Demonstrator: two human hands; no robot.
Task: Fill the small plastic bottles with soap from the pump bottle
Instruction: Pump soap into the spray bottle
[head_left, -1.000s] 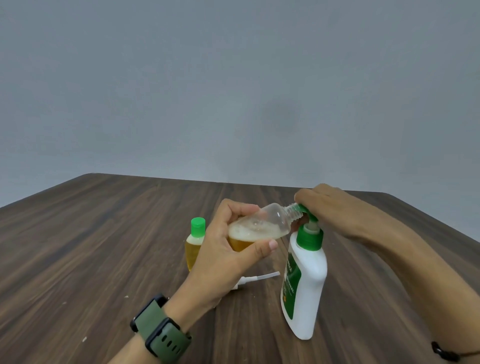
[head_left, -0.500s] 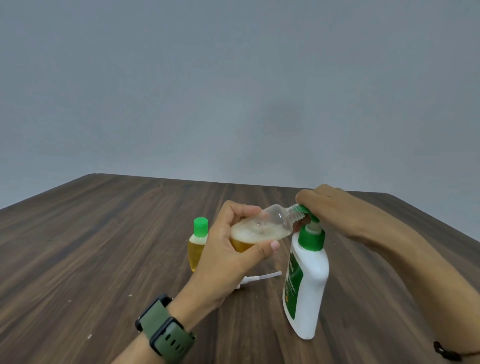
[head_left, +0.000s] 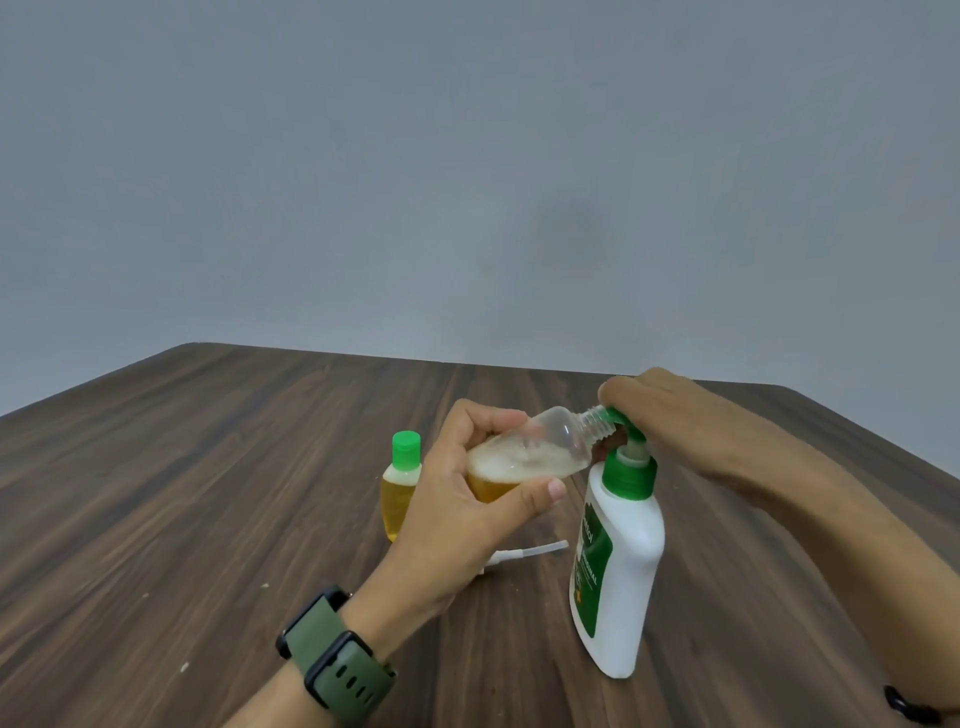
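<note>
My left hand (head_left: 462, 493) grips a small clear bottle (head_left: 540, 452), tilted on its side with its threaded neck at the green spout of the pump bottle. Amber soap with foam on top lies in its lower half. The white pump bottle (head_left: 618, 577) with a green label and green collar stands on the table. My right hand (head_left: 670, 421) lies over the pump head, fingers curled down around it. A second small bottle (head_left: 399, 488) with a green cap, full of amber soap, stands upright just left of my left hand.
The dark wooden table (head_left: 208, 493) runs to a far edge before a plain grey wall. A thin white tube (head_left: 524, 553) lies on the table under my left hand. A green-strapped watch (head_left: 337, 660) is on my left wrist.
The pump head sits slightly higher above the green collar than a second ago. Both hands and the tilted bottle keep nearly the same place.
</note>
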